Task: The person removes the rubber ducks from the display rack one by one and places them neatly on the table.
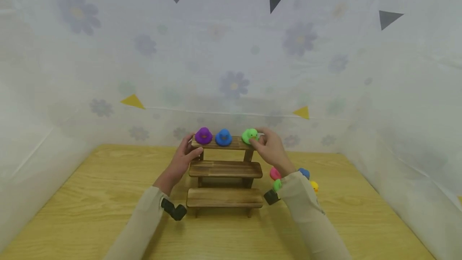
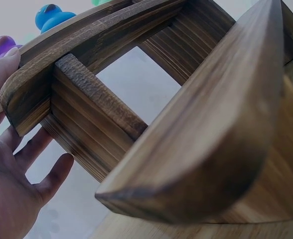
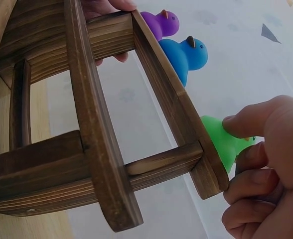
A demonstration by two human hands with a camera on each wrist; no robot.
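Observation:
A wooden three-step stand (image 1: 225, 198) stands on the table, with a purple rubber duck (image 1: 203, 136) and a blue rubber duck (image 1: 223, 137) on its top step, left and middle. My left hand (image 1: 181, 159) holds the left end of that top step, beside the purple duck; in the left wrist view some of its fingers spread below the board. Toward the right end of the top step, my right hand (image 1: 271, 147) pinches a light green rubber duck (image 1: 249, 135). The right wrist view shows this green duck (image 3: 220, 142) at the board, between thumb and fingers.
Right of the stand, partly hidden by my right forearm, lie a pink duck (image 1: 275, 173), a green one (image 1: 277, 185), a blue one (image 1: 304, 172) and a yellow one (image 1: 314, 186). A flower-patterned sheet (image 1: 234, 51) hangs behind the table (image 1: 119, 196) and along its sides.

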